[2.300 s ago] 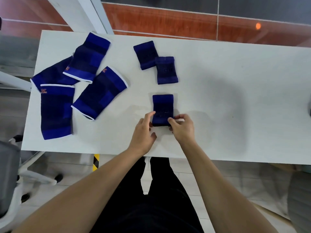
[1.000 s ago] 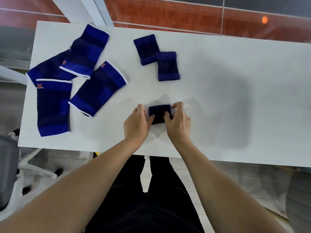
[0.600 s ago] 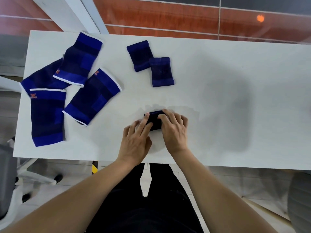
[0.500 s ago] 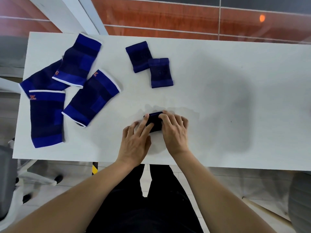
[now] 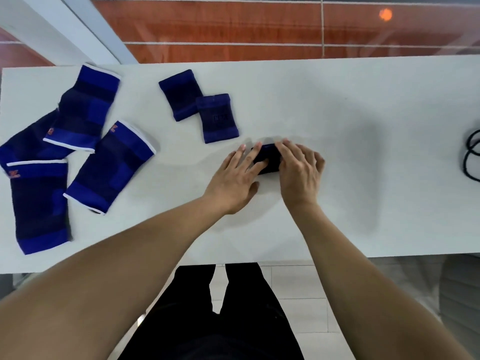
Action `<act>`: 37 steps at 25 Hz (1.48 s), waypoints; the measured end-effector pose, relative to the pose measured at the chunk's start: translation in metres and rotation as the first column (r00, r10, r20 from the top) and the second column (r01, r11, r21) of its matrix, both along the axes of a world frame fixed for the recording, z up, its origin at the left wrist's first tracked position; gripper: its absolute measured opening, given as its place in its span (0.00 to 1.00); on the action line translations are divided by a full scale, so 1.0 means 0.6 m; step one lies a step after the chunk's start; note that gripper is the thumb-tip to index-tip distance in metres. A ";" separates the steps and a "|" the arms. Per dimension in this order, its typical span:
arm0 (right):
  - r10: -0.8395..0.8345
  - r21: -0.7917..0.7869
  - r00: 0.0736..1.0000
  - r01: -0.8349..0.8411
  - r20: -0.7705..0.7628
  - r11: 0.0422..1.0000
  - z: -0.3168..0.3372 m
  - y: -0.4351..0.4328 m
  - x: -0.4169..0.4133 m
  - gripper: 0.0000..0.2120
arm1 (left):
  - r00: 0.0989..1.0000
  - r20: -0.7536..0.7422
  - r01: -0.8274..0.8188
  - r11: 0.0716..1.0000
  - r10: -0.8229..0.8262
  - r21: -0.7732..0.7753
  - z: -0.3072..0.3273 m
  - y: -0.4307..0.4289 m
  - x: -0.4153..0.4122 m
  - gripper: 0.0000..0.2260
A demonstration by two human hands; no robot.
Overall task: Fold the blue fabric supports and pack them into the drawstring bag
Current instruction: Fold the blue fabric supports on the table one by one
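Both hands, left [image 5: 233, 175] and right [image 5: 298, 172], press flat, fingers spread, on the folded support [image 5: 267, 158] between them.

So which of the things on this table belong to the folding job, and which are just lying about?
Job:
- folded support under left hand and right hand
- two small supports, unfolded
- four large supports, unfolded

Lying about:
- black cord at the table's right edge

No bag is clearly in view.
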State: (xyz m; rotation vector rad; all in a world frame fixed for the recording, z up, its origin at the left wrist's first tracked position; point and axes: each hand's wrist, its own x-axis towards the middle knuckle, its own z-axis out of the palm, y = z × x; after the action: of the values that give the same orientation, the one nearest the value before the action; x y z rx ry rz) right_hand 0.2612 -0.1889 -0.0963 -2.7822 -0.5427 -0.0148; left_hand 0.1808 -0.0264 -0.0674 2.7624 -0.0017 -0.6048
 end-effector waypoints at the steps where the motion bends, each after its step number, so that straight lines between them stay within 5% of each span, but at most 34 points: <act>1: -0.030 -0.008 1.000 0.030 -0.008 1.000 0.001 -0.011 0.016 0.17 | 0.999 -0.019 0.026 1.000 -0.025 0.016 0.004 -0.011 0.026 0.26; 7: -0.125 -0.028 0.990 0.124 -0.066 0.992 0.012 -0.015 0.052 0.19 | 0.996 -0.081 0.038 0.994 -0.030 0.101 0.018 -0.047 0.085 0.30; 12: -0.169 0.042 0.981 0.174 -0.097 0.984 0.032 -0.003 0.036 0.22 | 0.990 0.124 -0.065 0.998 0.062 0.023 0.029 -0.006 0.051 0.31; 17: 0.110 0.175 0.993 -0.103 -0.033 0.979 0.057 0.117 -0.019 0.23 | 0.899 0.086 -0.438 0.890 0.430 0.129 0.018 0.087 0.021 0.31; 26: 0.368 0.068 0.915 -0.362 -0.163 0.930 0.057 0.235 0.002 0.24 | 0.918 0.040 -0.397 0.913 0.395 0.092 0.001 0.108 -0.121 0.35; 31: 0.468 -0.121 0.783 -0.555 -0.410 0.823 0.049 0.321 0.031 0.24 | 0.924 0.081 -0.383 0.914 0.375 0.135 -0.001 0.124 -0.161 0.32; 37: 0.262 -0.095 0.902 -0.311 -0.343 0.946 0.056 0.288 0.054 0.11 | 0.864 0.073 -0.502 0.841 0.498 0.204 0.012 0.140 -0.178 0.26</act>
State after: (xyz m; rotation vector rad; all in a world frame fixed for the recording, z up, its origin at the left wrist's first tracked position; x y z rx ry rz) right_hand 0.2935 -0.0164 -0.0625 -2.7274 -0.8876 0.5639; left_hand 0.0739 0.0575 -0.0603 2.7918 0.8052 -0.4545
